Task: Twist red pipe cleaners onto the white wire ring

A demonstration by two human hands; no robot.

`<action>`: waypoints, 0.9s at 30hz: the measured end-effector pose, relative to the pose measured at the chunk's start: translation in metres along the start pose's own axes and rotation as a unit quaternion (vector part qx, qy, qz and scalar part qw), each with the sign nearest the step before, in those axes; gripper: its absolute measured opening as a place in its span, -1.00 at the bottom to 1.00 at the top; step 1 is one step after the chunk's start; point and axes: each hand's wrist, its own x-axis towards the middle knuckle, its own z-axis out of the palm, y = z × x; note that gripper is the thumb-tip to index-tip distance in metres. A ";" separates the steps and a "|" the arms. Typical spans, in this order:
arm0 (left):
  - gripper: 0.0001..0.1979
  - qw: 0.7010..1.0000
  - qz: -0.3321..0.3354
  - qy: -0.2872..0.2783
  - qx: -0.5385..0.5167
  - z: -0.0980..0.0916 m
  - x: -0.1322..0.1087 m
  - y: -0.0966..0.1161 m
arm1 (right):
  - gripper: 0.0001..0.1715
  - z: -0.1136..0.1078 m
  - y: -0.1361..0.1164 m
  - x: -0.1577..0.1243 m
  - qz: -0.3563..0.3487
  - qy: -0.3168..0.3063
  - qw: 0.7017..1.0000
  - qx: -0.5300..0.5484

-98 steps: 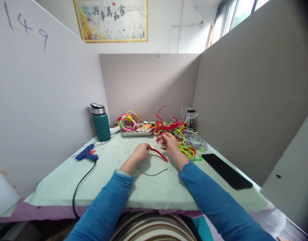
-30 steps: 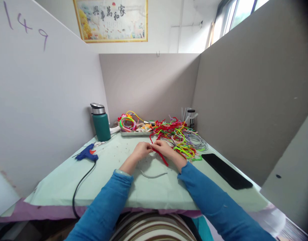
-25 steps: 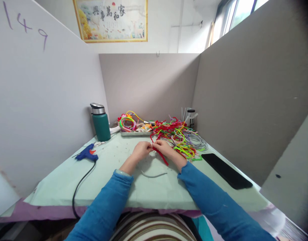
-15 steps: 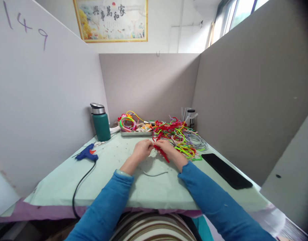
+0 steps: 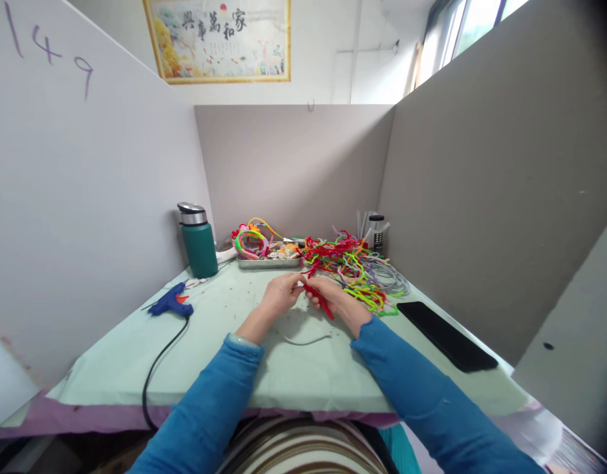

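Over the middle of the table, my right hand [image 5: 327, 295] is closed round a red fuzzy pipe cleaner [image 5: 324, 304], whose lower end sticks out below the fingers. My left hand [image 5: 282, 293] is close beside it, its thumb and fingertips pinched at the upper end, where a thin pale strand shows between the hands. Whether that strand is part of the red piece I cannot tell. Below the hands a thin grey wire [image 5: 306, 343] lies on the tabletop. Just behind them is a tangled heap of coloured pipe cleaners [image 5: 333, 253].
At the back stands a metal tray [image 5: 268, 264] of small pieces, with a colourful ring [image 5: 251, 242] on it. A green bottle [image 5: 199, 247] and a blue glue gun [image 5: 171, 301] with a black cord are left. A black phone [image 5: 446, 336] lies right. Grey partitions enclose the table.
The hands have shifted only slightly. A small gap with a thin strand now shows between the fingertips, and more of the right fingers is visible under the red piece.
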 end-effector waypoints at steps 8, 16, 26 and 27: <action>-0.76 1.000 -0.001 0.006 -0.008 0.001 0.000 -0.001 | -0.80 0.000 0.000 0.000 -0.010 0.006 1.000 0.008; -0.75 1.000 0.001 -0.006 0.011 0.000 0.001 -0.001 | -0.67 0.000 0.001 0.002 -0.011 0.004 1.000 -0.009; -0.77 0.999 -0.018 -0.031 0.031 0.000 0.003 0.000 | -0.64 -0.004 0.012 0.010 -0.038 0.023 0.997 -0.067; -0.76 0.999 -0.019 -0.033 0.031 0.000 0.003 0.000 | -0.64 -0.004 0.012 0.010 -0.044 0.026 0.996 -0.072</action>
